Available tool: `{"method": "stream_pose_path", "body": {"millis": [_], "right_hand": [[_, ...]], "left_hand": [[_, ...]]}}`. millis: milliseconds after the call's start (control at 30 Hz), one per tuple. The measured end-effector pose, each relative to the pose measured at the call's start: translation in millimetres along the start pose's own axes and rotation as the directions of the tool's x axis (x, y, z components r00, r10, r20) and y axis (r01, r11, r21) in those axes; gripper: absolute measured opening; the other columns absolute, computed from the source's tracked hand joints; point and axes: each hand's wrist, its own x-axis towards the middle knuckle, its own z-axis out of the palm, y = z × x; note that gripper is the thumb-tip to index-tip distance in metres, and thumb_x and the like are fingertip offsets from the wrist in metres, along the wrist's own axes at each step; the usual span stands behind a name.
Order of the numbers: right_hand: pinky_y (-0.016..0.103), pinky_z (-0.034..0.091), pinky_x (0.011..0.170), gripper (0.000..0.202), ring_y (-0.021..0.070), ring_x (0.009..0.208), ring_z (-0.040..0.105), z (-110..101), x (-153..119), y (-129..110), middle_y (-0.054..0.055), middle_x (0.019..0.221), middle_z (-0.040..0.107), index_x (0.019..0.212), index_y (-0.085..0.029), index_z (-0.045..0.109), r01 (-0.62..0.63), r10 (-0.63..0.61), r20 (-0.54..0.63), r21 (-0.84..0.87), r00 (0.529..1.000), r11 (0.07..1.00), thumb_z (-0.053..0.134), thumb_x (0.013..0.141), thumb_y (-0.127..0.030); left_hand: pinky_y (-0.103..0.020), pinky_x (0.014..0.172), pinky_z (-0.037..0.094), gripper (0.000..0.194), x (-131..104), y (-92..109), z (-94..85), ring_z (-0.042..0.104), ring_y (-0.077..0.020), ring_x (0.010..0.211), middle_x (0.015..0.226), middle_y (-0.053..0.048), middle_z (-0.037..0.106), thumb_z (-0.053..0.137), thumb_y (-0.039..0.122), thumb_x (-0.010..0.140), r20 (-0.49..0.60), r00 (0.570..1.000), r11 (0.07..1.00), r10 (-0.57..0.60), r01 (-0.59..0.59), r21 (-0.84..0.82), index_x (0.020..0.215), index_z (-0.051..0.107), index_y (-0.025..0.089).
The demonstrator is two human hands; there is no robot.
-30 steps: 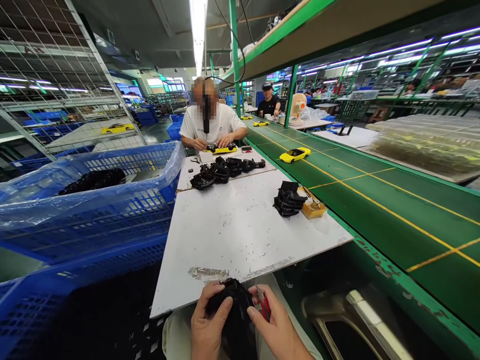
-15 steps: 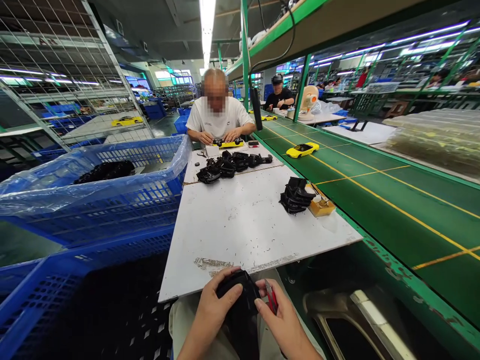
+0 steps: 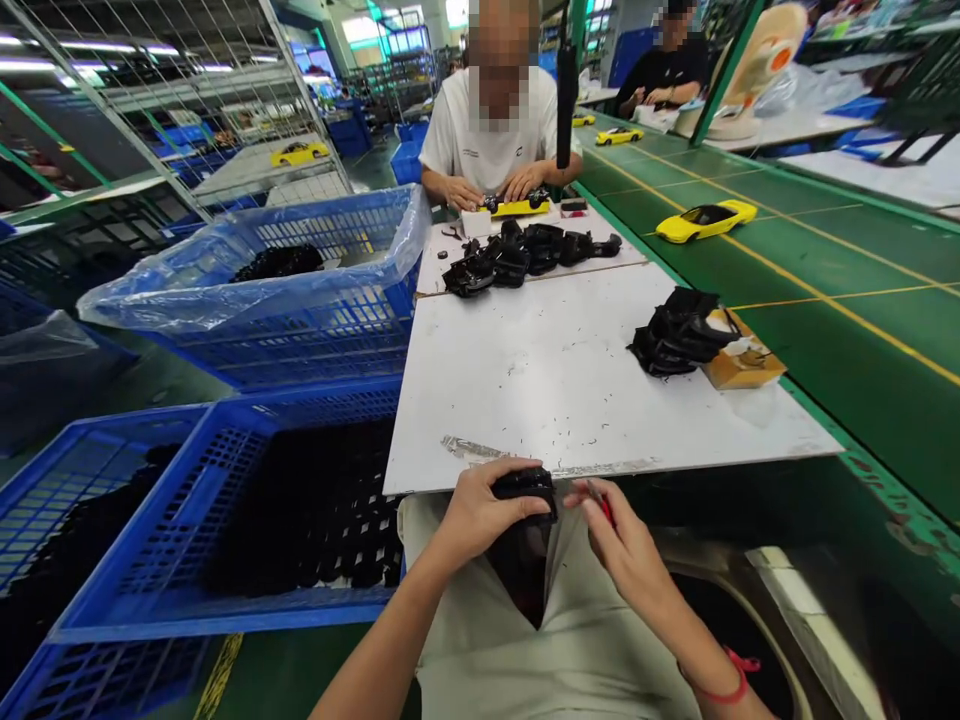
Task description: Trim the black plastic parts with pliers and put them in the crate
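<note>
My left hand [image 3: 484, 510] is closed around a black plastic part [image 3: 529, 485], held over my lap at the near edge of the white table [image 3: 540, 360]. Just right of the part, my right hand [image 3: 619, 525] is closed on a red-handled tool [image 3: 602, 503]; its tip is too small to make out. The right hand and the black part are slightly apart. Small dark scraps lie scattered on the tabletop. A stack of black parts [image 3: 675, 335] rests on the table's right side, beside a yellow box [image 3: 742, 365].
Blue crates [image 3: 247, 625] with black parts stand at the left, one lined with plastic [image 3: 262, 300]. Across the table a person [image 3: 495, 140] handles a yellow car, near more black parts [image 3: 525, 255]. A green conveyor [image 3: 840, 270] at the right carries yellow cars [image 3: 705, 220].
The view has tilted down and turned left. My right hand has come off the black part, which my left hand now holds alone, turned to another angle.
</note>
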Motion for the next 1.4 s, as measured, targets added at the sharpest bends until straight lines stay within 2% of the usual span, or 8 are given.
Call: {"method": "stream_pose_path", "body": {"millis": [100, 233, 433, 533, 667, 933, 1167, 1400], "right_hand": [[0.034, 0.048, 0.081, 0.037, 0.0189, 0.083, 0.060, -14.0, 3.4, -12.5, 0.006, 0.091, 0.065, 0.105, -0.022, 0.054, 0.046, -0.042, 0.044, -0.097, 0.998, 0.994, 0.032, 0.095, -0.050], [0.031, 0.048, 0.075, 0.035, 0.0169, 0.076, 0.059, -22.9, 11.7, -24.3, 0.005, 0.085, 0.063, 0.096, -0.021, 0.057, 0.180, -0.133, 0.206, -0.233, 0.969, 0.956, 0.031, 0.097, -0.045], [0.030, 0.046, 0.072, 0.033, 0.0172, 0.079, 0.060, -23.9, 21.2, -25.3, 0.005, 0.090, 0.063, 0.105, -0.022, 0.056, 0.296, -0.155, 0.383, -0.343, 0.911, 0.892, 0.029, 0.099, -0.039], [0.029, 0.044, 0.066, 0.032, 0.0174, 0.075, 0.059, -24.1, 23.6, -26.5, 0.004, 0.087, 0.063, 0.102, -0.022, 0.055, 0.312, -0.129, 0.407, -0.422, 0.904, 0.851, 0.029, 0.099, -0.040], [0.027, 0.035, 0.054, 0.032, 0.0154, 0.061, 0.053, -22.8, 28.1, -26.0, 0.001, 0.073, 0.058, 0.089, -0.022, 0.051, 0.331, -0.085, 0.434, -0.533, 0.897, 0.779, 0.031, 0.098, -0.046], [0.026, 0.025, 0.048, 0.042, 0.0143, 0.050, 0.047, -17.4, 34.3, -22.9, -0.001, 0.061, 0.051, 0.076, -0.023, 0.042, 0.411, -0.111, 0.456, -0.638, 0.883, 0.651, 0.025, 0.096, -0.057], [0.026, 0.020, 0.047, 0.045, 0.0140, 0.048, 0.045, -17.7, 35.9, -24.4, 0.000, 0.060, 0.052, 0.075, -0.023, 0.043, 0.417, -0.115, 0.451, -0.658, 0.885, 0.627, 0.023, 0.096, -0.058], [0.026, 0.020, 0.046, 0.043, 0.0139, 0.047, 0.046, -16.8, 35.8, -25.2, -0.001, 0.059, 0.052, 0.075, -0.024, 0.040, 0.451, -0.147, 0.465, -0.653, 0.873, 0.608, 0.023, 0.096, -0.057]], "left_hand": [[-0.035, 0.085, 0.054, 0.040, 1.4, -2.9, -4.3, 0.068, -0.0236, 0.090, 0.095, -0.005, 0.074, 0.079, 0.038, 0.065, -0.002, 0.998, 0.994, 0.065, -0.064, 0.092, 0.101, 0.072, 0.023], [-0.034, 0.083, 0.053, 0.041, 4.7, -5.3, -6.9, 0.068, -0.0229, 0.089, 0.095, -0.006, 0.074, 0.077, 0.042, 0.067, 0.054, 0.988, 0.967, 0.147, -0.155, 0.203, 0.103, 0.071, 0.023], [-0.030, 0.080, 0.052, 0.043, 7.7, -9.9, -6.6, 0.068, -0.0218, 0.090, 0.098, -0.006, 0.073, 0.076, 0.042, 0.069, 0.132, 0.976, 0.950, 0.171, -0.199, 0.241, 0.107, 0.069, 0.022], [-0.029, 0.080, 0.052, 0.043, 7.3, -14.0, -6.0, 0.068, -0.0214, 0.089, 0.098, -0.005, 0.073, 0.074, 0.043, 0.071, 0.151, 0.970, 0.947, 0.188, -0.220, 0.234, 0.109, 0.068, 0.023], [-0.030, 0.082, 0.052, 0.044, 6.8, -20.4, -5.3, 0.067, -0.0216, 0.091, 0.100, -0.006, 0.072, 0.074, 0.043, 0.071, 0.154, 0.966, 0.944, 0.208, -0.239, 0.226, 0.110, 0.067, 0.023], [-0.029, 0.084, 0.051, 0.043, 8.8, -26.0, -6.5, 0.067, -0.0200, 0.092, 0.102, -0.006, 0.072, 0.074, 0.039, 0.072, 0.165, 0.949, 0.933, 0.269, -0.300, 0.200, 0.110, 0.066, 0.020], [-0.030, 0.085, 0.051, 0.042, 8.6, -24.2, -6.7, 0.067, -0.0207, 0.094, 0.103, -0.007, 0.072, 0.074, 0.038, 0.072, 0.159, 0.946, 0.932, 0.283, -0.310, 0.187, 0.109, 0.066, 0.020], [-0.030, 0.085, 0.052, 0.042, 8.5, -25.4, -7.1, 0.068, -0.0206, 0.093, 0.102, -0.008, 0.072, 0.074, 0.037, 0.072, 0.163, 0.938, 0.924, 0.307, -0.334, 0.185, 0.108, 0.066, 0.017]]}}
